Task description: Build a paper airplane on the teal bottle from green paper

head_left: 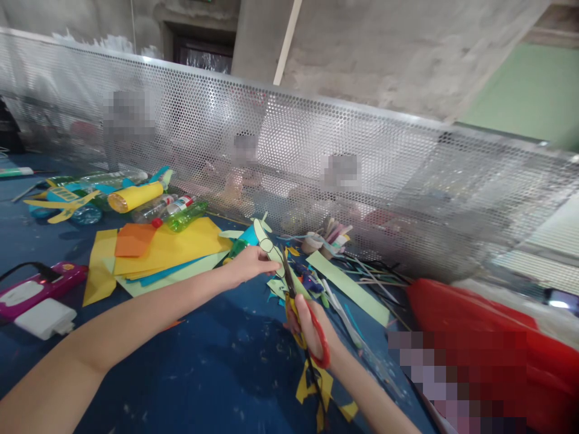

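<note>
My left hand (pixel 248 264) pinches a pale green piece of paper (pixel 266 244) that bears dark drawn outlines. A pair of scissors (pixel 289 282) with red and yellow handles sits in my right hand (pixel 312 328), my fingers through the loops. The dark blades point away from me, right beside the paper's edge; whether they touch it I cannot tell. Just behind my left hand lies a bottle model (pixel 245 240) wrapped in blue with pale green fins, partly hidden. Yellow paper scraps (pixel 323 381) lie below my right hand.
Yellow sheets (pixel 172 247) and an orange piece (pixel 134 240) lie left, near plastic bottles (pixel 187 216) and a yellow-wrapped bottle (pixel 136 198). A magenta device (pixel 67 274) and white adapter (pixel 45 318) sit nearer. A perforated metal screen (pixel 289 144) bounds the back; red plastic (pixel 470 313) lies right.
</note>
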Tool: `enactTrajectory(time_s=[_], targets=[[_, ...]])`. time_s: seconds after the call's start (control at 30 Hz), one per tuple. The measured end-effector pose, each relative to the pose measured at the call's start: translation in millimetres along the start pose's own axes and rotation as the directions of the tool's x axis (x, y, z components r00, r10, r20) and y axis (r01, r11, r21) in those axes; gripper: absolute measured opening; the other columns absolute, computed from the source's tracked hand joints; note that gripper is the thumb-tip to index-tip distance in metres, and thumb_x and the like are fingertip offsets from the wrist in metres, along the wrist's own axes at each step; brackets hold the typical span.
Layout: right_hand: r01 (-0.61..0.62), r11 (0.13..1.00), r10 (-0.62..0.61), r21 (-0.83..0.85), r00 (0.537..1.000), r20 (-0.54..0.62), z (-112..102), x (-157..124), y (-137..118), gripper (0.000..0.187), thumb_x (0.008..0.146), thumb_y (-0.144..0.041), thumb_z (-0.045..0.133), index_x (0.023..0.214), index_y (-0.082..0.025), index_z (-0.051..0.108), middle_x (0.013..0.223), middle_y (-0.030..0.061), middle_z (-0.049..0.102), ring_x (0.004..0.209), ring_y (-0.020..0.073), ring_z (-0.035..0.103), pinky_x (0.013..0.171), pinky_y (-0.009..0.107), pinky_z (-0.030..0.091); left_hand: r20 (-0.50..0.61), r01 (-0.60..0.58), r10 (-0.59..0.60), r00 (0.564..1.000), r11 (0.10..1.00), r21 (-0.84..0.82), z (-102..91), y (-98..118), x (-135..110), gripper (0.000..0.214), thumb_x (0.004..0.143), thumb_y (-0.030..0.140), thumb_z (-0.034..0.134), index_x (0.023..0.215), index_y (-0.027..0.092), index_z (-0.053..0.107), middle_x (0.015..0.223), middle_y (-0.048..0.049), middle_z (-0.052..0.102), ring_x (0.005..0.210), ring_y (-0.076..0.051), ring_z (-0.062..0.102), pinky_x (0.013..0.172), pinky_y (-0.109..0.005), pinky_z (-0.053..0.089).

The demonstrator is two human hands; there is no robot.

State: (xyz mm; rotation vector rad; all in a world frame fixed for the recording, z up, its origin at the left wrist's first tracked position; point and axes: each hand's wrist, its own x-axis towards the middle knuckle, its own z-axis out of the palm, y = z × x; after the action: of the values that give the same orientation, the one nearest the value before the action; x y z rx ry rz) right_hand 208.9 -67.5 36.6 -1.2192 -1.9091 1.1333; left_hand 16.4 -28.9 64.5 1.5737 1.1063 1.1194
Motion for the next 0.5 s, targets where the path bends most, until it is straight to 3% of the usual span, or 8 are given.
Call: enactTrajectory(time_s=[0.23, 0.5], targets=[[-0.026, 1.0, 0.026, -0.006, 1.0, -0.015, -1.3, -0.6, -3.9, 0.058, 0.079, -0.07, 0.032, 0.046, -0.022, 0.039, 0.043, -0.0021, 0.039, 0.043, 0.0119, 0.043, 0.059, 0.031, 0.053, 0.023, -0.003, 0.006, 1.0, 0.993, -0.121, 0.4, -0.8, 2.4, 0.015, 0.068, 0.027, 0.063, 0.067, 0.012, 0.066, 0.062, -0.0024, 0.064, 0.059, -0.012, 0.055, 0.062, -0.025, 0.044], [-0.074, 0.997, 0.073, -0.018, 0.997, -0.024, -1.2, -0.3, -1.7, 0.059, 0.077, -0.072, 0.035, 0.046, -0.022, 0.038, 0.041, -0.0032, 0.038, 0.041, 0.0107, 0.042, 0.055, 0.03, 0.054, 0.038, 0.023, -0.02, 0.999, 0.997, -0.078, -4.0, 0.9, 4.1, 0.009, 0.066, 0.022, 0.063, 0.066, 0.014, 0.067, 0.062, -0.0014, 0.064, 0.059, -0.012, 0.055, 0.061, -0.025, 0.044]])
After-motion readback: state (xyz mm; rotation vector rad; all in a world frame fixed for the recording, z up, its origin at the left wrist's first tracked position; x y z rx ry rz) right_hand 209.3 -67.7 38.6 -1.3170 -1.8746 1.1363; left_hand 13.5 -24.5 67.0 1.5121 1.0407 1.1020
